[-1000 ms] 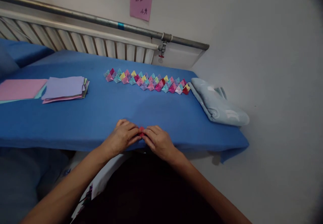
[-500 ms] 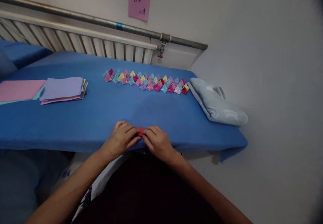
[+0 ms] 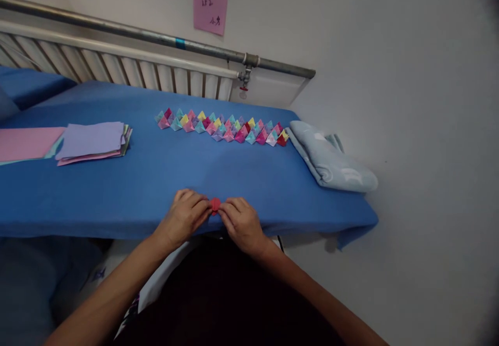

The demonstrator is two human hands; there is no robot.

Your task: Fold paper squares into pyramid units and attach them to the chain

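Observation:
Between my fingertips, near the front edge of the blue-covered table (image 3: 156, 180), is a small piece of folded red paper (image 3: 215, 205). My left hand (image 3: 186, 213) pinches its left side. My right hand (image 3: 242, 222) has its thumb and fingers closed on the right side. Fingers cover part of the paper, so its full shape is hidden. Beyond my hands, several folded paper pieces (image 3: 228, 135) in pink, teal, yellow, purple and red stand in staggered rows.
At left lies a stack of purple and other coloured paper (image 3: 91, 139), beside larger pink sheets (image 3: 29, 143). A folded pale-green blanket (image 3: 331, 161) rests at the right end. Behind the table are a radiator (image 3: 132, 70), a metal pipe (image 3: 148, 35) and a pink note (image 3: 210, 5) on the wall.
The view has shifted slightly. Both hands keep their pinch on the red paper, and a bit more of its rounded face shows between the fingers now.

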